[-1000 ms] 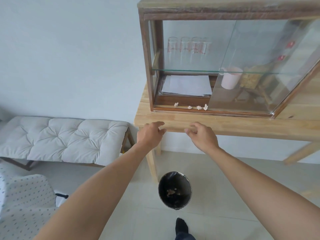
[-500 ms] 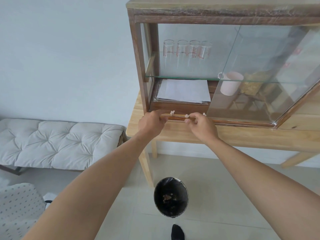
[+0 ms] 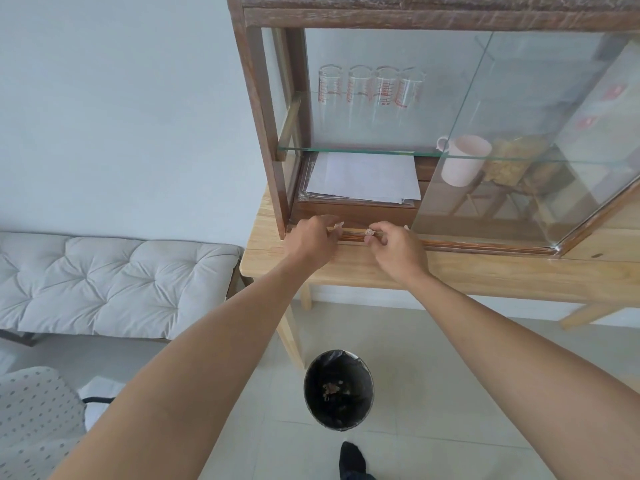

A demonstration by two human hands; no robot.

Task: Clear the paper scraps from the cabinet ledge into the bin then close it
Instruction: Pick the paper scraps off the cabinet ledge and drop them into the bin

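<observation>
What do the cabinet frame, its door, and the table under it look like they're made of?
Cabinet frame: dark-stained wood, rough visible grain, matte. Door: clear glass, see-through with reflections and a greenish edge. Table: pale, likely unstained wood, with faint grain lines and a smooth finish.

Cabinet frame (image 3: 258, 109) is finished in dark brown wood, table (image 3: 485, 271) in pale natural wood. Bin (image 3: 338, 389) is lined in black; beakers (image 3: 372, 86) are marked in red. Bench cushion (image 3: 114, 285) is tufted off-white, mug (image 3: 462, 161) pale pink.
</observation>
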